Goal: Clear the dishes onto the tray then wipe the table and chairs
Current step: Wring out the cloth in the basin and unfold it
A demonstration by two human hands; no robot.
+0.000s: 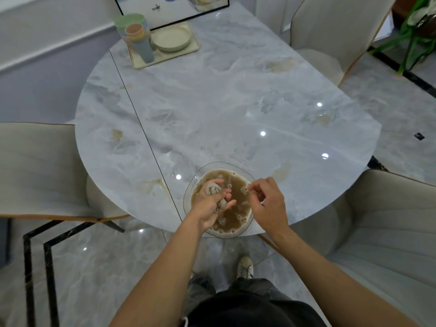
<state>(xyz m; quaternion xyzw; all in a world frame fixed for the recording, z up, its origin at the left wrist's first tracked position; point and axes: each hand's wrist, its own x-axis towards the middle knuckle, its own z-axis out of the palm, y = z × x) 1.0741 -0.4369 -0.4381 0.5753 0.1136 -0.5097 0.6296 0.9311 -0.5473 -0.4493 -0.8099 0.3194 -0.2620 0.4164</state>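
Head view: left hand (207,206) fingers (228,203), clamped round the wet grey cloth (213,190), should squeeze hard above the clear glass bowl of brown water (196,179).

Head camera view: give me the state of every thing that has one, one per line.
Bowl: upright at the near edge of the table, full of brown foamy water.
Cloth: wet, wadded in the left hand over the bowl.
Right hand: fingers curled at the bowl's rim; grip unclear.
Cups: stacked on the tray.
Plates: stacked on the tray.
Table: stained brown in several spots.
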